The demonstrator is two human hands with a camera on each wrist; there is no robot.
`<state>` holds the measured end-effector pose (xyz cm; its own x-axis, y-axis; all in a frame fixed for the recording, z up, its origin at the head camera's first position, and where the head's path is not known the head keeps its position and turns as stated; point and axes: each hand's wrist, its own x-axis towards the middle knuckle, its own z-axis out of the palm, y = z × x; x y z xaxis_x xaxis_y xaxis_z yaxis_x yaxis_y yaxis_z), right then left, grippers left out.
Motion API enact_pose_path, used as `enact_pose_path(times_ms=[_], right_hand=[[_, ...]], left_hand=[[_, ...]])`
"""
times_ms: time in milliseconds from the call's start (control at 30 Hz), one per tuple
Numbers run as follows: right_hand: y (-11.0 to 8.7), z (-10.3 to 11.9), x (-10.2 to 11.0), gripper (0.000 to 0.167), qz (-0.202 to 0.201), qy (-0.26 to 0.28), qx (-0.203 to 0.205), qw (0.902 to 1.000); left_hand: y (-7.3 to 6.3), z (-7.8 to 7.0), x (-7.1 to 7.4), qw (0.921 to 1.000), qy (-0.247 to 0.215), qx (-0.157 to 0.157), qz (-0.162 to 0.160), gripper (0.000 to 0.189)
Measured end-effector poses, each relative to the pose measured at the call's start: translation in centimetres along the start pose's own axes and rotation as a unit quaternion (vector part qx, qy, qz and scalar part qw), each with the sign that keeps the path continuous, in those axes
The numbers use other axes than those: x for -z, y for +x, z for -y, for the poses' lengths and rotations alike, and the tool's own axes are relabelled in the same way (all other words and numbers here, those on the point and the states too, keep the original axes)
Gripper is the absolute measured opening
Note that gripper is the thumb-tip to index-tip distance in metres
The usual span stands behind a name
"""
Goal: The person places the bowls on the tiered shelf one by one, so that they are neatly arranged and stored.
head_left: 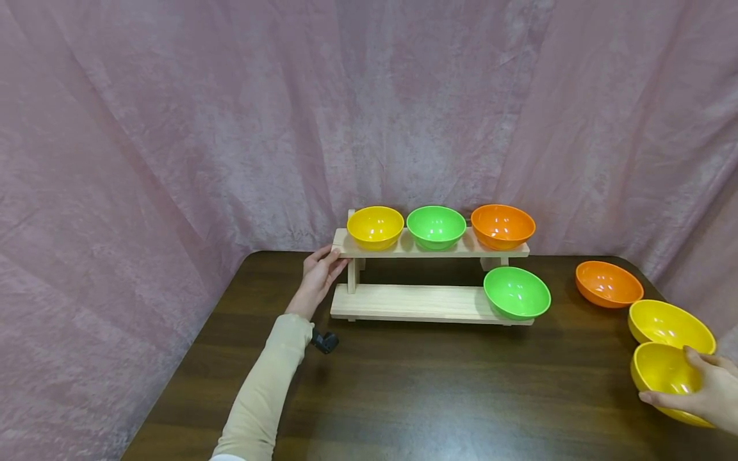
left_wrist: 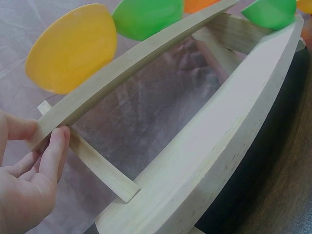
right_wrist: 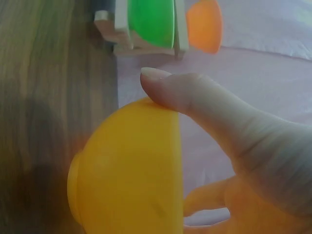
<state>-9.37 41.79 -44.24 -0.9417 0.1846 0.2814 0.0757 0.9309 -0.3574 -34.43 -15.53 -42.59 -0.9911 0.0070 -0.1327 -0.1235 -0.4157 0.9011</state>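
A two-tier wooden shelf [head_left: 412,302] stands toward the back of the table. My left hand [head_left: 317,278] holds the left end of its upper board, thumb at the edge and fingers beneath, as the left wrist view shows. On that board sit a yellow bowl [head_left: 375,228], a green bowl [head_left: 436,228] and an orange bowl [head_left: 503,227]. Another green bowl [head_left: 517,293] rests at the right end of the lower board. At the far right, my right hand [head_left: 715,390] grips another yellow bowl [right_wrist: 131,170] by its rim, the thumb on one side.
Just behind the gripped bowl is one more yellow bowl [head_left: 671,323], overlapped by it in the head view. Beyond that, a second orange bowl [head_left: 608,285] sits on the dark wooden table [head_left: 438,397]. A pink curtain [head_left: 277,128] hangs close behind the shelf.
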Motion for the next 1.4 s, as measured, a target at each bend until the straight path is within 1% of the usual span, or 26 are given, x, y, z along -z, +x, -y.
enact_pose_path(times_ms=[100,233,400,500,633,800,1000,1133,1300,1400], right_hand=[[0.0,0.2,0.2,0.109,0.025,-0.004,0.008,0.9996],[0.0,0.7,0.5,0.11,0.033,-0.02,0.019,0.9991],[0.2,1.5,1.0,0.107,0.057,-0.044,0.027,0.997],[0.6,2.0,1.0,0.104,0.064,-0.055,0.041,0.9956],[0.8,2.5,0.8,0.102,0.059,-0.047,0.056,0.9956],[0.9,2.9,0.7,0.106,0.081,-0.033,0.053,0.9948],[1.0,3.7,0.3,0.103,0.071,-0.002,0.068,0.9952],[1.0,4.1,0.0,0.103,0.078,0.012,0.075,0.9941],[1.2,5.0,-0.1,0.105,0.079,0.007,0.091,0.9927],[1.4,5.6,0.0,0.106,0.069,-0.002,0.103,0.9923]], left_hand=[[0.0,0.0,0.0,1.0,0.0,0.001,0.0,0.045],[0.0,0.0,0.0,1.0,0.004,0.003,0.0,0.048],[0.1,0.0,0.0,1.0,0.002,0.002,-0.002,0.047],[0.1,0.0,0.0,1.0,0.002,0.002,-0.002,0.046],[0.2,0.1,-0.1,1.0,-0.001,0.002,-0.004,0.047],[0.2,0.1,-0.1,1.0,-0.001,0.003,-0.006,0.046],[0.3,0.0,-0.1,1.0,-0.001,0.0,-0.002,0.047],[0.2,-0.1,-0.1,1.0,-0.001,0.004,-0.002,0.047],[0.1,0.0,-0.1,1.0,-0.001,0.005,-0.004,0.047],[0.1,0.1,-0.1,1.0,0.004,0.002,-0.002,0.046]])
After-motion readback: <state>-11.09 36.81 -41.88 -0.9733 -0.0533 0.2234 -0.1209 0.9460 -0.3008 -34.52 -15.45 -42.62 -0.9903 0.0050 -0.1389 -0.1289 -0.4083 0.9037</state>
